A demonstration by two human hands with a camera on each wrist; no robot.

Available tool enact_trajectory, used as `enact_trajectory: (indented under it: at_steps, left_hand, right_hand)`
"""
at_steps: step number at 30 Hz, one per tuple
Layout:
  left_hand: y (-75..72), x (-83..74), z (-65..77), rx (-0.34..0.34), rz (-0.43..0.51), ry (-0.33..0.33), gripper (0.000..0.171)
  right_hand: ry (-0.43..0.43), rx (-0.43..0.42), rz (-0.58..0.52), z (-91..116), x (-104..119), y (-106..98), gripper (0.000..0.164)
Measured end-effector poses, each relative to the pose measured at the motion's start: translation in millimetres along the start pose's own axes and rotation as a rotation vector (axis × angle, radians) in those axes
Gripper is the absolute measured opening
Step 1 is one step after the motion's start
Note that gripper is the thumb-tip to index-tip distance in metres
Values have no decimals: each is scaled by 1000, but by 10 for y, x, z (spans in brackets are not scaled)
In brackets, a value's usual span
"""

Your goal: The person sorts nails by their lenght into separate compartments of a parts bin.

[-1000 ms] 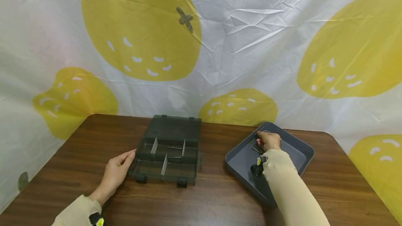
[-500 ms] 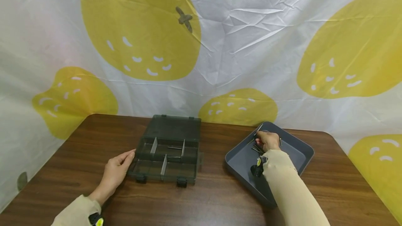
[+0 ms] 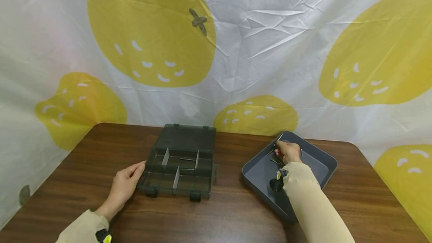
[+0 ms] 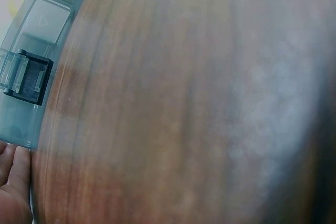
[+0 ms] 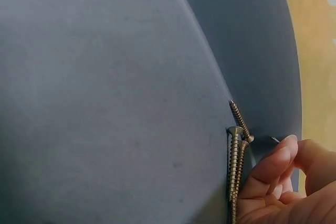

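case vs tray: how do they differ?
The case is see-through and dark green; the tray is opaque gray. The case has dividers and an opened lid; the tray shows neither. The left hand is at the case's side, while the right hand is inside the tray, pinching a slim metal piece. Both rest on the table and contain slim pieces.

A creased white cloth [image 3: 263,59] printed with yellow fruit [image 3: 152,21] hangs behind a brown wood-grain table [image 3: 233,209].

Beige sleeves [image 3: 317,201], right cuff [image 3: 297,168] seemingly gathered; black wrist cameras [image 3: 276,184] (yellow-green spot [image 3: 278,175] on each).
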State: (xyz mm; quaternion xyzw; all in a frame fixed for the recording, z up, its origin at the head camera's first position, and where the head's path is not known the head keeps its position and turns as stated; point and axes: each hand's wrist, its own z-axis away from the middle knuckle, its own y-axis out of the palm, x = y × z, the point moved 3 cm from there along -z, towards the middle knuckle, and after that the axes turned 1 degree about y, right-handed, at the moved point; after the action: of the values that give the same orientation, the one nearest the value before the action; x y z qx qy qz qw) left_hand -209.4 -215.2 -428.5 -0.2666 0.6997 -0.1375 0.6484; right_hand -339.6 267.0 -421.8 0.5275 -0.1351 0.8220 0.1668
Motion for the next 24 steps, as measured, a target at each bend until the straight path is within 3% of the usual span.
enact_trajectory:
  at_steps: [7, 13, 24]
  left_hand:
    - [1, 4, -9, 11, 12, -8, 45]
    - [-4, -7, -3, 23, 18, -19, 45]
    - [-1, -15, 0, 6, 14, -6, 43]
  right_hand:
    - [-13, -5, -23, 13, -2, -9, 11]
    - [-15, -12, -53, 23, -1, -23, 7]
    - [-54, 3, -91, -118, -57, -67, 18]
